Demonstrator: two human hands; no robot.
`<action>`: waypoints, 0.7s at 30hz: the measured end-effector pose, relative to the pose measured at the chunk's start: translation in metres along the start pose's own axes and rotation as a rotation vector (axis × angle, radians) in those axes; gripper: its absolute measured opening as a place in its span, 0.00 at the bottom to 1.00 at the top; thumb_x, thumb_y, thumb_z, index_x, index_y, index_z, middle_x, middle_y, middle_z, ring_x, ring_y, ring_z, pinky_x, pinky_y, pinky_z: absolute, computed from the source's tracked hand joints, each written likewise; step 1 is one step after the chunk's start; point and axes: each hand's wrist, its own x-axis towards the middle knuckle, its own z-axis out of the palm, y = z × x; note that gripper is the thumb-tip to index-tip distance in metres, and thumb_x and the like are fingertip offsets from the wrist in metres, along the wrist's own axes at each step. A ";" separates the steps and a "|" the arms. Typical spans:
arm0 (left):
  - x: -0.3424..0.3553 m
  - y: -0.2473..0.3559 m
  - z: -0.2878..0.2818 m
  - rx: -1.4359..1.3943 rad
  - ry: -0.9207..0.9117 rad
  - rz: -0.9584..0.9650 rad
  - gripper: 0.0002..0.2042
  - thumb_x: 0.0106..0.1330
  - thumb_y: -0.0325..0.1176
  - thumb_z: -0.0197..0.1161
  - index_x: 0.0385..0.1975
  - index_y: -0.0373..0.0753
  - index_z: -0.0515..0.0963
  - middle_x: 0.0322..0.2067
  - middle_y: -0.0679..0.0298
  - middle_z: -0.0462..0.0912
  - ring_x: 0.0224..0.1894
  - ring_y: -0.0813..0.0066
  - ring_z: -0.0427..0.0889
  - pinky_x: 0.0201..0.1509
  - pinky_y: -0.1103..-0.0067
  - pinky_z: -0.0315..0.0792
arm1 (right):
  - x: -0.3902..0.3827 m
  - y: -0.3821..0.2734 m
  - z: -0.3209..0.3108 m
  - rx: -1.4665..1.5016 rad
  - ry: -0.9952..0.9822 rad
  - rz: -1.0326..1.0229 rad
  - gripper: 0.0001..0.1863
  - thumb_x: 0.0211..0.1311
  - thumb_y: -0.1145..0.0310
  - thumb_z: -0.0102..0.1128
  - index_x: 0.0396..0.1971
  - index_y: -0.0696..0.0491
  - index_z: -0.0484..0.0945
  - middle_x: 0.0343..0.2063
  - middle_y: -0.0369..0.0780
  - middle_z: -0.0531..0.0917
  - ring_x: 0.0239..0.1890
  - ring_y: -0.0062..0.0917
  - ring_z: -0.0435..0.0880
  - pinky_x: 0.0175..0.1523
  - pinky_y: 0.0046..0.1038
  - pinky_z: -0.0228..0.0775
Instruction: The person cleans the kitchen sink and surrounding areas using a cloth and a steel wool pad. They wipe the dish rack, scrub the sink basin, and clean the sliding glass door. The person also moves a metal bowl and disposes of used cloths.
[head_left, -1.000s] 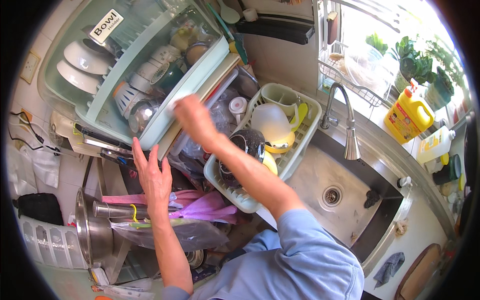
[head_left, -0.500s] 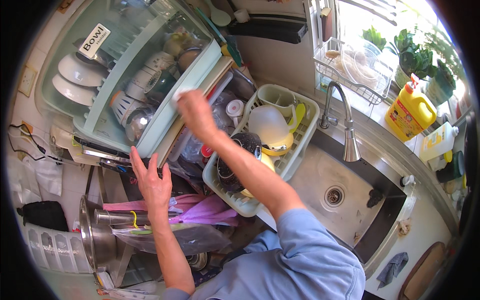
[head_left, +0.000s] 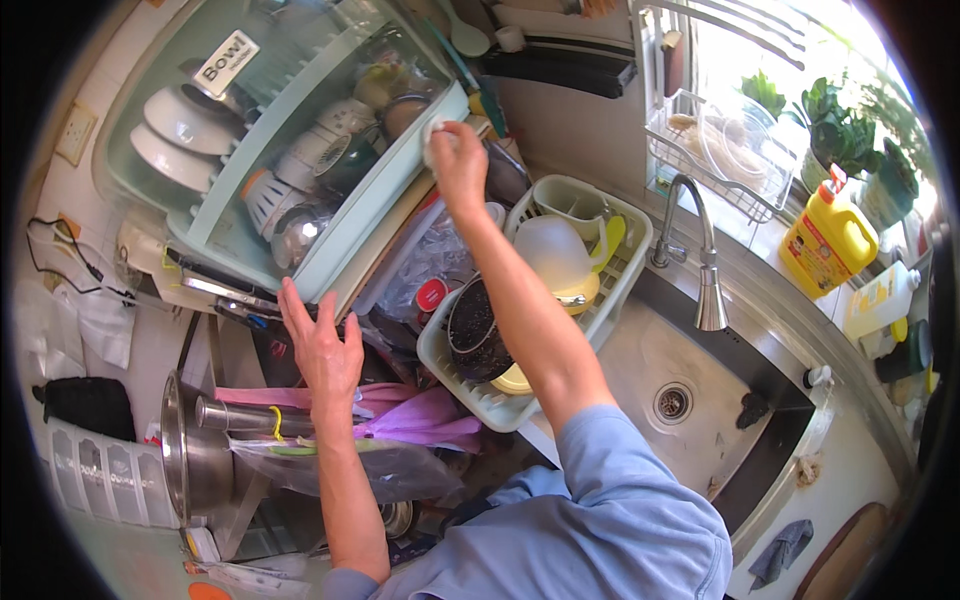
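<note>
A pale green bowl holder with a clear cover stands at the upper left, with white bowls and several cups inside. My right hand is closed around a crumpled white cloth. It presses the cloth against the front rim of the holder near its far right end. At the rim's near left corner my left hand has its fingers spread, fingertips by the edge of the wooden board under the holder. Nothing shows in that hand.
Right of my right forearm is a green dish rack with a black speckled pot and a pale plastic jug. Beyond it are the steel sink and faucet. Pink-purple cloth hangs by my left forearm.
My right hand has slid along the holder's front rim toward its far right end with the cloth. My left hand stays at the near corner. The whole view has shifted slightly.
</note>
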 end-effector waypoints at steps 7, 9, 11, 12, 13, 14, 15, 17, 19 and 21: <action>-0.001 -0.004 -0.008 -0.048 -0.020 -0.001 0.17 0.54 0.27 0.65 0.43 0.31 0.76 0.66 0.44 0.50 0.67 0.43 0.51 0.66 0.61 0.56 | -0.013 -0.023 0.022 0.451 0.049 0.284 0.22 0.60 0.61 0.57 0.46 0.65 0.73 0.31 0.37 0.80 0.29 0.17 0.76 0.34 0.19 0.67; -0.002 -0.002 -0.006 -0.038 -0.038 -0.009 0.16 0.53 0.27 0.65 0.43 0.31 0.77 0.66 0.44 0.50 0.67 0.43 0.51 0.66 0.61 0.56 | -0.029 -0.045 0.028 0.533 -0.014 0.414 0.21 0.60 0.60 0.57 0.45 0.64 0.74 0.27 0.37 0.79 0.25 0.16 0.75 0.27 0.19 0.66; 0.002 0.001 -0.005 -0.032 -0.041 -0.002 0.16 0.53 0.27 0.66 0.42 0.31 0.77 0.66 0.44 0.50 0.68 0.44 0.51 0.66 0.61 0.56 | -0.046 -0.030 0.040 0.386 0.021 0.394 0.25 0.60 0.58 0.58 0.46 0.66 0.73 0.28 0.40 0.81 0.29 0.20 0.77 0.36 0.22 0.69; 0.000 0.000 -0.005 -0.024 -0.040 -0.004 0.16 0.53 0.27 0.66 0.41 0.31 0.77 0.66 0.45 0.50 0.68 0.44 0.51 0.66 0.61 0.56 | -0.063 -0.037 0.046 0.346 -0.019 0.404 0.24 0.59 0.59 0.59 0.44 0.66 0.74 0.28 0.40 0.81 0.29 0.19 0.77 0.35 0.21 0.69; -0.002 -0.001 -0.005 -0.017 -0.040 -0.006 0.15 0.53 0.27 0.66 0.41 0.31 0.77 0.66 0.45 0.50 0.68 0.44 0.51 0.66 0.61 0.56 | -0.080 -0.043 0.047 0.307 -0.060 0.415 0.23 0.58 0.59 0.60 0.42 0.66 0.75 0.28 0.40 0.81 0.29 0.18 0.77 0.35 0.21 0.69; -0.002 -0.003 -0.005 -0.022 -0.039 -0.005 0.15 0.53 0.27 0.66 0.41 0.30 0.77 0.66 0.45 0.50 0.68 0.44 0.51 0.66 0.61 0.57 | -0.082 -0.047 0.045 0.354 -0.094 0.456 0.21 0.57 0.59 0.61 0.39 0.63 0.76 0.25 0.37 0.80 0.24 0.16 0.75 0.28 0.19 0.65; -0.003 -0.004 -0.005 -0.025 -0.039 -0.005 0.15 0.53 0.27 0.66 0.40 0.30 0.77 0.66 0.45 0.50 0.68 0.44 0.51 0.66 0.61 0.57 | -0.083 -0.051 0.044 0.402 -0.129 0.498 0.19 0.56 0.58 0.62 0.37 0.59 0.77 0.22 0.34 0.79 0.19 0.14 0.73 0.21 0.18 0.60; -0.005 -0.008 -0.009 -0.036 -0.042 -0.011 0.15 0.53 0.27 0.66 0.40 0.30 0.77 0.66 0.45 0.51 0.68 0.44 0.51 0.66 0.61 0.57 | -0.066 -0.068 0.032 0.486 -0.187 0.671 0.14 0.54 0.61 0.63 0.33 0.57 0.78 0.21 0.33 0.78 0.19 0.14 0.73 0.21 0.18 0.59; -0.004 -0.006 -0.009 -0.066 -0.039 -0.019 0.15 0.53 0.27 0.66 0.41 0.31 0.77 0.66 0.46 0.51 0.67 0.44 0.52 0.65 0.61 0.58 | -0.056 -0.052 0.028 0.570 -0.153 0.638 0.12 0.57 0.62 0.61 0.34 0.56 0.77 0.21 0.32 0.78 0.19 0.15 0.72 0.21 0.18 0.59; -0.004 -0.009 -0.008 -0.064 -0.026 0.000 0.15 0.53 0.27 0.66 0.41 0.31 0.77 0.66 0.45 0.52 0.67 0.43 0.52 0.65 0.62 0.58 | -0.037 -0.044 0.028 0.788 0.007 0.528 0.12 0.59 0.63 0.59 0.35 0.57 0.76 0.23 0.33 0.77 0.20 0.15 0.72 0.20 0.19 0.59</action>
